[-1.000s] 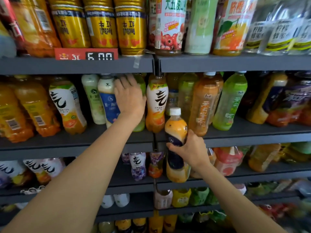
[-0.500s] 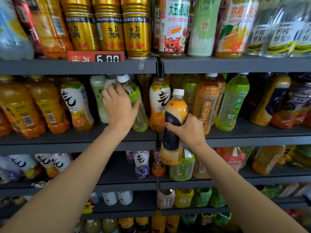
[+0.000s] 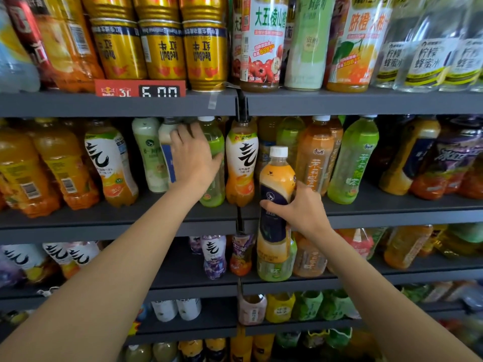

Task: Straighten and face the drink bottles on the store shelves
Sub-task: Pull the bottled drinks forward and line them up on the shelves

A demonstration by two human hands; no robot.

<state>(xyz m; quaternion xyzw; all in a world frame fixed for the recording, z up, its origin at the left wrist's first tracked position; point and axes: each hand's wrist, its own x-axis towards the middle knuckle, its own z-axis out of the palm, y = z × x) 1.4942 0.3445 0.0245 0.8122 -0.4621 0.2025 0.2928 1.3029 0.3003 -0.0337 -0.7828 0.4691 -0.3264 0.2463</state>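
A: Left side first. Status?

B: Left hand (image 3: pixel 193 159) up at middle grey metal shelf (image 3: pixel 117 218), fingers spread over green-labelled clear plastic bottle (image 3: pixel 215 163), thumb hooked round its right flank. Palm also covers part of white-and-blue labelled bottle (image 3: pixel 165 152) just beside. Green bottle approx. upright, long axis vertical. Forearm runs up from lower left, wrist level w/ shelf lip.

A: Right?

B: Right hand (image 3: pixel 300 209) wrapped round waist of white-capped plastic bottle w/ orange and dark navy label (image 3: pixel 277 194). Thumb across front, fingers behind, not visible. Bottle held clear in front of shelf edge, not standing on anything; long axis vertical, cap up, label facing out.

A: Key relation for next move?

B: Held bottle sits right of and below left hand, just right of black shelf divider (image 3: pixel 241 111), near white-and-orange labelled bottle (image 3: pixel 241 163). Likely needs lifting up and back into a slot on middle shelf; which slot, can't tell. Right hand nearer, already carrying. Left prob. steadying neighbours.
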